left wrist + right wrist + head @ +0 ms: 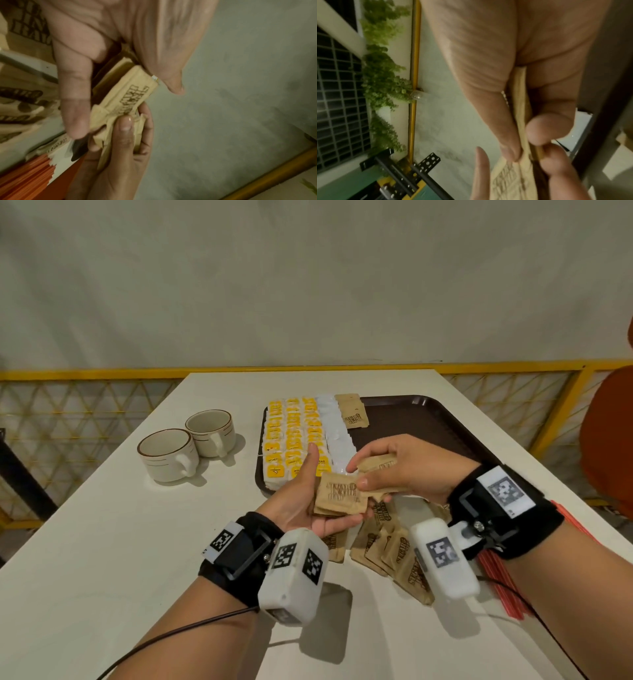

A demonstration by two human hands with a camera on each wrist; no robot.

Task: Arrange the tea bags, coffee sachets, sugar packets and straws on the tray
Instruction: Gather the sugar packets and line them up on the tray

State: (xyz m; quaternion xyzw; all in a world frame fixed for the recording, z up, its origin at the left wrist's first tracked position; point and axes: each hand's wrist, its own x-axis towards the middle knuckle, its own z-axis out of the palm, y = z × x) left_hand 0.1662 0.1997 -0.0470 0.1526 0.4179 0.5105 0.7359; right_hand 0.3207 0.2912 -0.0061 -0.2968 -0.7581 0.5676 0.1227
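1. Left hand (301, 501): palm up, fingers cupped under a small stack of brown sugar packets (339, 494), thumb raised.
2. Right hand (411, 467): thumb and fingers pinching further brown packets (378, 465), touching the left hand's stack.
3. Loose brown packets (394, 549): on the table (102, 542), beneath both hands.
4. Tray (421, 419): just beyond the hands, holding rows of yellow tea bags (291, 436) and white packets (334, 433).
5. Red straws (503, 583): under the right wrist.
6. Two cups (186, 448): beyond the left hand, off the tray.

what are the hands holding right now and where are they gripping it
Left hand cradles brown packets from beneath; right hand pinches more at their left end.
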